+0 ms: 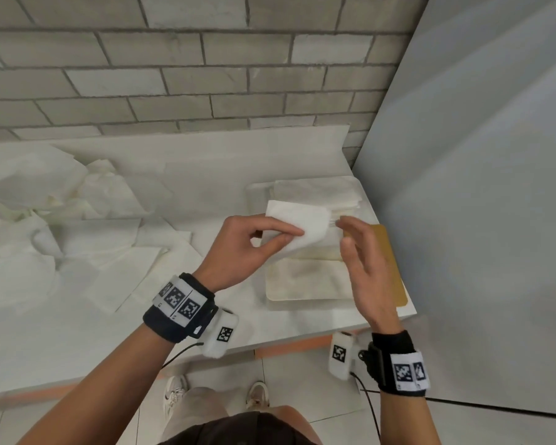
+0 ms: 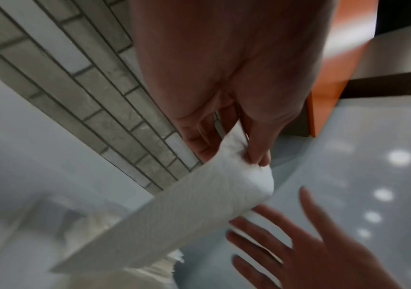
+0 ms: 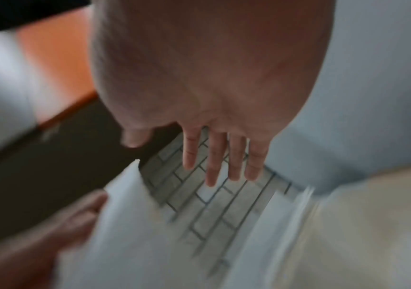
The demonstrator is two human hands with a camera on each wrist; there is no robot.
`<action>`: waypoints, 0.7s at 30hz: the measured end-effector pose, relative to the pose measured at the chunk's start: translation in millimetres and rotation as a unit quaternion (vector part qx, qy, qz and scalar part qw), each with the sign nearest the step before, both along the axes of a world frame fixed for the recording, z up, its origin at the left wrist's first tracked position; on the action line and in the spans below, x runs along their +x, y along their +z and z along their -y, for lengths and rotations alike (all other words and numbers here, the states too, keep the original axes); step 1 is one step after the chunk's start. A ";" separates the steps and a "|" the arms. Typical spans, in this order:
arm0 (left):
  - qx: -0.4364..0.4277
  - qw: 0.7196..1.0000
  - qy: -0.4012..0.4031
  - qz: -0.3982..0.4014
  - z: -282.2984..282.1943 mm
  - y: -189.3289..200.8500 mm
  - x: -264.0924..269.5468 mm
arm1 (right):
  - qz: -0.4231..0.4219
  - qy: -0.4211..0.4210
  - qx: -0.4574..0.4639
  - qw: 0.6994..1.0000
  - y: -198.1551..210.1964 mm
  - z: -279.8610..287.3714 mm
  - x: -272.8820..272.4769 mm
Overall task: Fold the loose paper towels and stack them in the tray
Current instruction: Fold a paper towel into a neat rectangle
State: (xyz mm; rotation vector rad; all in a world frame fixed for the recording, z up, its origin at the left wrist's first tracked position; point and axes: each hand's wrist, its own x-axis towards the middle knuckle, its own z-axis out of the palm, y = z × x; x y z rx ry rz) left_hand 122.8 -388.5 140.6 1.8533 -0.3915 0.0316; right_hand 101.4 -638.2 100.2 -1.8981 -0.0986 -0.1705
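Your worktop is pale and runs to the tiled wall; its left half carries a wide heap of loose paper towels, crumpled and overlapping, reaching the back edge; at the right edge sits the tray, with folded towels stacked in its far part and a bare, stained floor nearer you; a tan board lies between tray and right edge. Your left hand pinches one folded paper towel between thumb and fingers, held in the air above the tray; your right hand is just beside it, fingers straight and released, grasping nothing. To do this step well, I'd judge you should steady the free end with that right hand, lower the towel flat, square its edges to the stack, then press lightly before letting go; a one-sided pinch lets the fold spring open. Nothing blocks the tray; the heap stays well apart.
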 end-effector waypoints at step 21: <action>0.348 0.934 0.063 0.042 24.4 -129.7 10.1 | -0.105 -0.208 -0.426 0.874 -81.2 4.3 7.9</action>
